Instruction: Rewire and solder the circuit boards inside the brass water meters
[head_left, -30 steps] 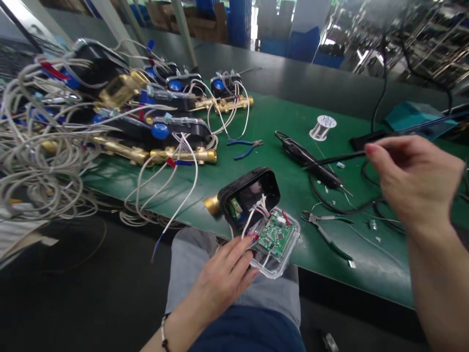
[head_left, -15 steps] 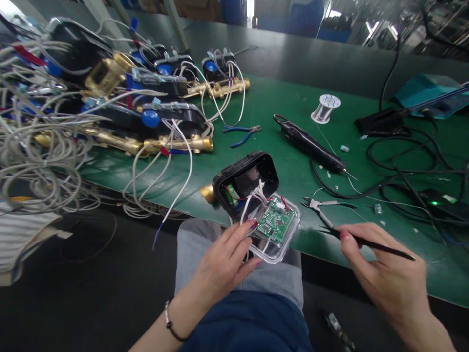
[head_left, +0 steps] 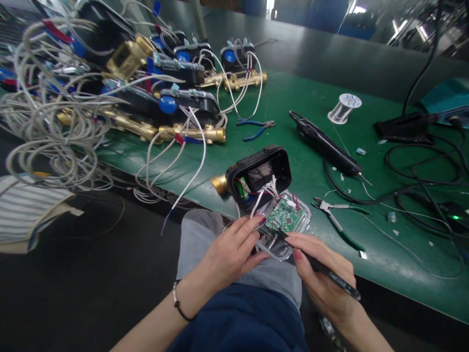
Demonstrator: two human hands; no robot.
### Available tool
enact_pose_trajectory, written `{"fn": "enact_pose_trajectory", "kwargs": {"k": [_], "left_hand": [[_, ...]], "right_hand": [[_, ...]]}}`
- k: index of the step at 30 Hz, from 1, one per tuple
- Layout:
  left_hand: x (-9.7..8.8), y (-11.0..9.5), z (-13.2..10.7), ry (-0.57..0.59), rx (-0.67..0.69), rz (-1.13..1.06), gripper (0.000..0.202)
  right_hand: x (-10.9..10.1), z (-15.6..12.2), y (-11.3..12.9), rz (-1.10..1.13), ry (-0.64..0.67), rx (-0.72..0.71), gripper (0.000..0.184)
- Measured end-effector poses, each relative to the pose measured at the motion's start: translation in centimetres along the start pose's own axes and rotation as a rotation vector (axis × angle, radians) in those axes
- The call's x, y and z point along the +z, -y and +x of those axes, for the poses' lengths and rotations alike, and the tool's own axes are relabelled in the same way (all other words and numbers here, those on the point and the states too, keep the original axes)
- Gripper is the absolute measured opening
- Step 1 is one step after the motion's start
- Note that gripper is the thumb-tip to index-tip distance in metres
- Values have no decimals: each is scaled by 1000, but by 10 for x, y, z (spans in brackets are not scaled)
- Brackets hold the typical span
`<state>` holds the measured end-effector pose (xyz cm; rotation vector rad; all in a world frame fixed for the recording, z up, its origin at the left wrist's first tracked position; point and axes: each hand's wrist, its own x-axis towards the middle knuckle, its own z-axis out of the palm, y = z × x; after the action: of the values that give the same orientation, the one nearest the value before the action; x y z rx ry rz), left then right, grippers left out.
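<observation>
An opened black meter housing (head_left: 261, 172) with a brass end lies at the near edge of the green bench (head_left: 293, 102). Its clear cover (head_left: 289, 244) carries a green circuit board (head_left: 286, 218) joined to the housing by white and red wires. My left hand (head_left: 230, 249) pinches the cover and the wires at its left side. My right hand (head_left: 322, 281) is closed on a thin black tool (head_left: 331, 276), held like a pen. The tool's tip touches the near edge of the board.
A pile of brass-and-black meters (head_left: 164, 102) with tangled grey cables (head_left: 54, 127) fills the left. On the bench lie blue-handled pliers (head_left: 254, 128), a black soldering iron (head_left: 326, 144), a solder spool (head_left: 343, 108), green-handled cutters (head_left: 340, 222) and black cords (head_left: 421, 171).
My right hand came down from over the right side of the bench with the black tool and moved left to the circuit board. The left hand stays on the cover.
</observation>
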<state>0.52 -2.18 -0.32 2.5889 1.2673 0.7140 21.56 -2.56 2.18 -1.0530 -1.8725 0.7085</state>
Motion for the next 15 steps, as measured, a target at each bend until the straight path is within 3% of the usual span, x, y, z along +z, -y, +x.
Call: {"fn": "enact_pose_trajectory", "kwargs": {"k": [15], "left_hand": [[0,0,0,-7,11,14,33]], "right_hand": [[9,-5,-5,-1,-41,-13,30]]}}
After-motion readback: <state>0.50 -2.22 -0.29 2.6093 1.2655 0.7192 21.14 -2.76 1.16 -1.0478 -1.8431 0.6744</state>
